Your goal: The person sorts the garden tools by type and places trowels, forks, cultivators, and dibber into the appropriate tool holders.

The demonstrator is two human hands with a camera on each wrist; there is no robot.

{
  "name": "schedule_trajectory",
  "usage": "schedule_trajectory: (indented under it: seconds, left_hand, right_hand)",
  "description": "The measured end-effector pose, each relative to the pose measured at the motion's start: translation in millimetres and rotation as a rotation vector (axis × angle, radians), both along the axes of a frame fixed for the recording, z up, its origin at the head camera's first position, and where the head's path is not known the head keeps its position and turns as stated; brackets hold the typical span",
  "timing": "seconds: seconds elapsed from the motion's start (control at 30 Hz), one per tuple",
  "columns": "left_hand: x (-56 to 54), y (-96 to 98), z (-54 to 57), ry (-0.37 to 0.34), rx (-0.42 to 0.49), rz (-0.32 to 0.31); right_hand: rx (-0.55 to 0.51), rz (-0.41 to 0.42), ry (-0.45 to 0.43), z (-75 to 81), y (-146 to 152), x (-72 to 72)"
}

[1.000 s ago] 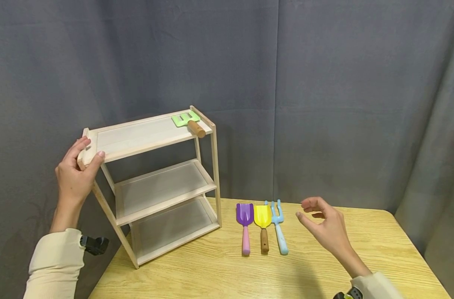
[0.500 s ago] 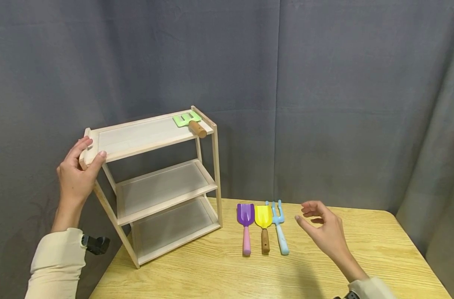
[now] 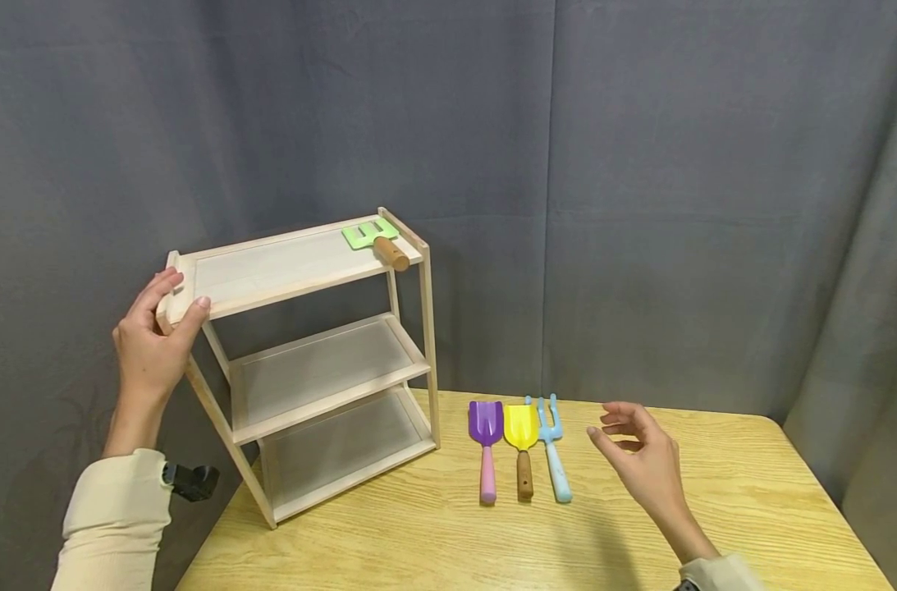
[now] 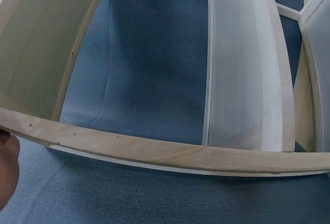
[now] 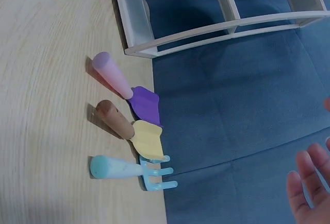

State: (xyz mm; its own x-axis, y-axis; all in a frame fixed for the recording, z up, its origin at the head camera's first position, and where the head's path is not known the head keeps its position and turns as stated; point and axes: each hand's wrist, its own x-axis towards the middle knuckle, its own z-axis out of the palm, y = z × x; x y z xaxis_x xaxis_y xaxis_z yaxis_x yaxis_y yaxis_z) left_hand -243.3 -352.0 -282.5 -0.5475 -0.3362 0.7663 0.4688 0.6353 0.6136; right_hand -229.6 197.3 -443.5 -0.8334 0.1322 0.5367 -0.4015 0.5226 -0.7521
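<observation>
A three-tier wooden shelf point(image 3: 330, 359) stands on the left of the table. My left hand point(image 3: 151, 341) grips the left end of its top board, thumb in front and fingers over the end piece. On the right end of that board lies a green rake point(image 3: 371, 235) with a wooden handle. My right hand point(image 3: 642, 453) hovers over the table, fingers loosely bent and holding nothing. To its left lie a light blue fork point(image 3: 556, 460), a yellow shovel point(image 3: 522, 439) with a brown handle, and a purple shovel point(image 3: 487, 435) with a pink handle, side by side.
Behind the wooden table point(image 3: 433, 542) hangs a grey curtain point(image 3: 640, 205), close to the back edge. The shelf's left feet stand near the table's left edge. In the right wrist view the tools' heads point toward the curtain.
The right hand has shifted very slightly, its fingers a little lower than before. The left hand stays on the shelf, and the tools have not moved.
</observation>
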Motion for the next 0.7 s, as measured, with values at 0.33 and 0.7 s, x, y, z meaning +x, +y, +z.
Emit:
schedule_trajectory:
  seconds: [0.33, 0.7]
  left_hand:
    - [-0.4, -0.8, 0.1, 0.001, -0.007, 0.004]
    - [0.2, -0.4, 0.2, -0.004, 0.002, 0.007]
  right_hand:
    - [-0.111, -0.048, -0.053, -14.5, -5.2, -2.2]
    - [-0.182, -0.142, -0.063, -27.0, -8.5, -3.6]
